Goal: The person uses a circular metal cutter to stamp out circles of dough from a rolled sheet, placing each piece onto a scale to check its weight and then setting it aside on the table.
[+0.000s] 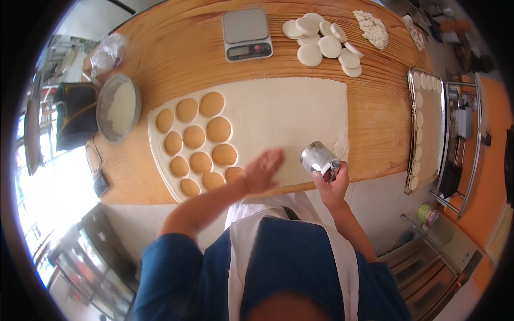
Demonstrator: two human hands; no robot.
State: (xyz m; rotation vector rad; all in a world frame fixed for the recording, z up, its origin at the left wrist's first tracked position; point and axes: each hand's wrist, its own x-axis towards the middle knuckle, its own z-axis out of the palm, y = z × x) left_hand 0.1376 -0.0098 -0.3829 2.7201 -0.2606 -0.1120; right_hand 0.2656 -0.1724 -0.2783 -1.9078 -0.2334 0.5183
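Observation:
A wide sheet of rolled-out dough covers the middle of the wooden table. Its left part has several round holes cut through, showing the wood beneath. My left hand is over the near part of the sheet, fingers stretched out, slightly blurred and holding nothing; whether it touches the dough I cannot tell. My right hand is closed around the handle of a shiny metal cup, tilted near the sheet's front right. Beyond the sheet lies a loose pile of thick dough rounds, some overlapping.
A digital scale stands at the back of the table. Dough scraps lie at the far right. At left are a metal bowl of white powder and a plastic bag. A baking tray with dough rounds sits at the right edge.

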